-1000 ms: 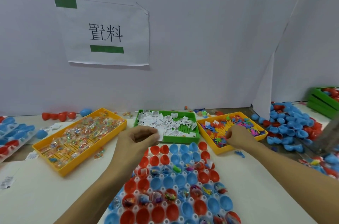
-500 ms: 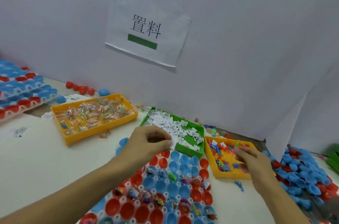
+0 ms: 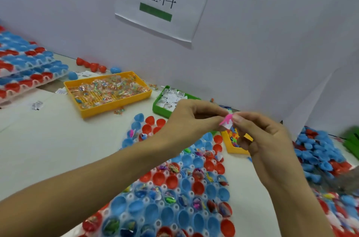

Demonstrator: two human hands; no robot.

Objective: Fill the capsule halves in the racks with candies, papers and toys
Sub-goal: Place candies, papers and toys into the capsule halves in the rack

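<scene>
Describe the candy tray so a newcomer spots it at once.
Start at the paper sign on the wall and drop to the table. Left of the green tray of paper slips lies the candy tray: long, yellow, holding shiny wrapped candies, the only tray clear of both hands.

Open tabletop (image 3: 48,139) lies at nine o'clock of the rack (image 3: 174,198), room enough for an arm. At eleven o'clock the orange candy tray (image 3: 108,106) blocks the way, at twelve the green paper tray (image 3: 161,109) and white wall (image 3: 252,62). Loose capsule halves (image 3: 320,151) crowd three o'clock; stacked racks (image 3: 25,73) fill ten.
</scene>
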